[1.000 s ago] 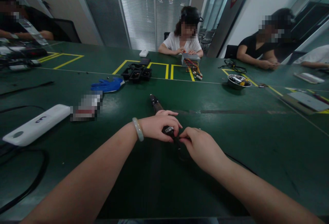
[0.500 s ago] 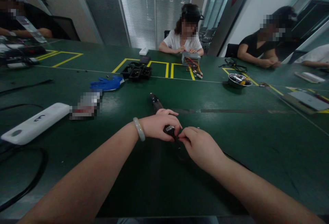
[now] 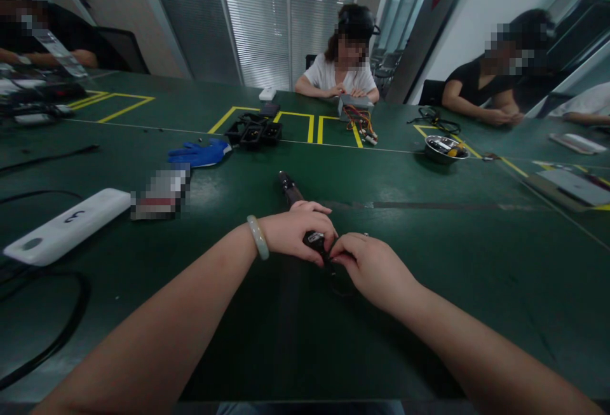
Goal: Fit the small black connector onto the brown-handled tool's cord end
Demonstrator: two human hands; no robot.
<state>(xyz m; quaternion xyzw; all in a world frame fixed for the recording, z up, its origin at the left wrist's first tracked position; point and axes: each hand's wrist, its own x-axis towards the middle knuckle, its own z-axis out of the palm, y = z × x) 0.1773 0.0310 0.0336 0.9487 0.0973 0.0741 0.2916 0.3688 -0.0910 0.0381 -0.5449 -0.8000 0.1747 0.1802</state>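
A long black tool, which looks like an electric screwdriver [image 3: 290, 191], lies slanted over the table with its narrow shiny tip pointing away from me. My left hand [image 3: 305, 227] is closed around its body, thumb and fingers near the rear end, where a small white label shows. At that end my right hand [image 3: 369, 265] pinches the thin black cord [image 3: 330, 267], its fingertips almost touching my left fingers. The exact spot of the pinch is partly hidden by the fingers. A pale bangle [image 3: 258, 238] circles my left wrist.
Left of my hands lie a white power bank-like box marked 3 [image 3: 69, 226], a blurred-out flat object [image 3: 162, 192], a blue glove [image 3: 203, 153] and black trays [image 3: 252, 130]. A metal bowl [image 3: 445, 149] stands at right. Across sits a person with a grey wired box [image 3: 355, 106].
Both hands keep their hold in nearly the same place; my right fingers have shifted very slightly at the tool's rear end. The view has tilted a little.
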